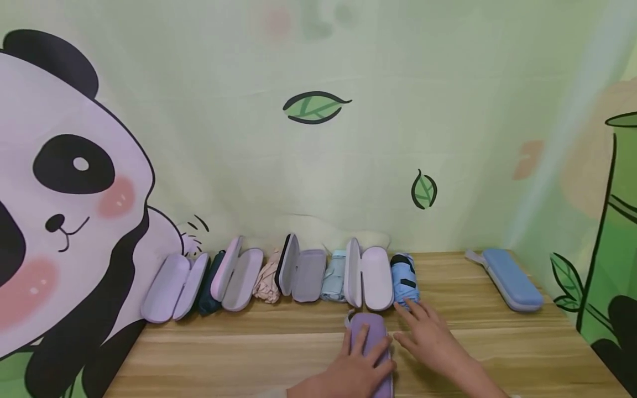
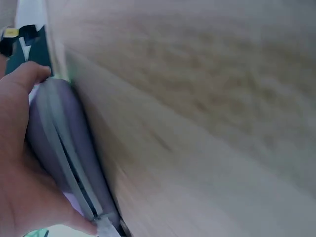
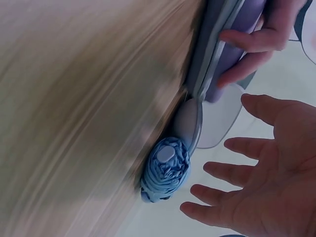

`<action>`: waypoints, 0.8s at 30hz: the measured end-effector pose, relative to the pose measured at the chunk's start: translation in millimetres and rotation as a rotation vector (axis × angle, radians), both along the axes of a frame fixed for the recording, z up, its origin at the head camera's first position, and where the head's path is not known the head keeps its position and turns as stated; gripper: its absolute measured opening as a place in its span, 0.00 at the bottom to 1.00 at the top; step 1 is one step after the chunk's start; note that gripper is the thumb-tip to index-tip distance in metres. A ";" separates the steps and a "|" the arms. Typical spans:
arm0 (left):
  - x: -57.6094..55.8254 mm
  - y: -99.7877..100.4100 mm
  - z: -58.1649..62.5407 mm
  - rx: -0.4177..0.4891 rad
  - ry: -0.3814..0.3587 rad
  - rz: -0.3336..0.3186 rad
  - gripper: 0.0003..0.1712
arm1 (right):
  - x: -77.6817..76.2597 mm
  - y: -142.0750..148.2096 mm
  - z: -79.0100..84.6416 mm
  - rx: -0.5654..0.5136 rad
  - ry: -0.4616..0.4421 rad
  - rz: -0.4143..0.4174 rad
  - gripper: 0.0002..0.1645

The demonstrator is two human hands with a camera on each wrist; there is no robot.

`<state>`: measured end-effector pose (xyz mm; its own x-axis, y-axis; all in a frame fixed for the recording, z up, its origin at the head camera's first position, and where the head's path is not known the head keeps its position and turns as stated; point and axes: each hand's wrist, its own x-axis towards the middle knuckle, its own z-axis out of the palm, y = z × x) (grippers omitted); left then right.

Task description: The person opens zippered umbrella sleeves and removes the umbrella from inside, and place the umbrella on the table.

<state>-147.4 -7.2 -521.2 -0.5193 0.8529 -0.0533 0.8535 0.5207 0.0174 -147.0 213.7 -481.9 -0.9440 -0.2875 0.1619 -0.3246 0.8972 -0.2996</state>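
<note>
A purple zip case (image 1: 368, 331) lies lengthwise near the front middle of the table. My left hand (image 1: 353, 373) grips it from above, thumb and fingers spread over its sides; its zip seam faces the left wrist view. To the right, my right hand (image 1: 433, 340) is held with fingers extended and nothing in them. Its fingertips overlap the near end of a folded blue umbrella (image 1: 405, 276) in the head view. In the right wrist view that umbrella (image 3: 165, 170) shows a pale round end, apart from the fingers. Beside it stands an open white case (image 1: 378, 279).
Leftward runs a row of open cases, including a grey one (image 1: 308, 276), a pink one (image 1: 244, 279) and a lavender one (image 1: 166, 287). Folded umbrellas in light blue (image 1: 334, 276), beige (image 1: 269, 279) and dark teal (image 1: 211, 287) lie between them. A closed blue case (image 1: 512, 279) lies far right.
</note>
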 end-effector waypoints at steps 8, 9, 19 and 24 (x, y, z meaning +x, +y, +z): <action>-2.2 14.4 -7.1 -0.018 0.036 -0.055 0.46 | 1.6 -2.3 3.7 0.002 0.004 -0.010 0.35; -2.1 15.7 -7.8 -0.011 0.037 -0.047 0.47 | 1.7 -2.3 3.9 0.002 0.008 -0.010 0.35; -2.0 18.5 -8.9 0.057 0.100 -0.035 0.45 | 1.1 1.0 4.5 0.011 0.072 -0.017 0.34; -0.1 18.7 -5.5 0.065 0.103 -0.035 0.42 | 0.6 3.7 7.6 0.024 0.043 -0.035 0.33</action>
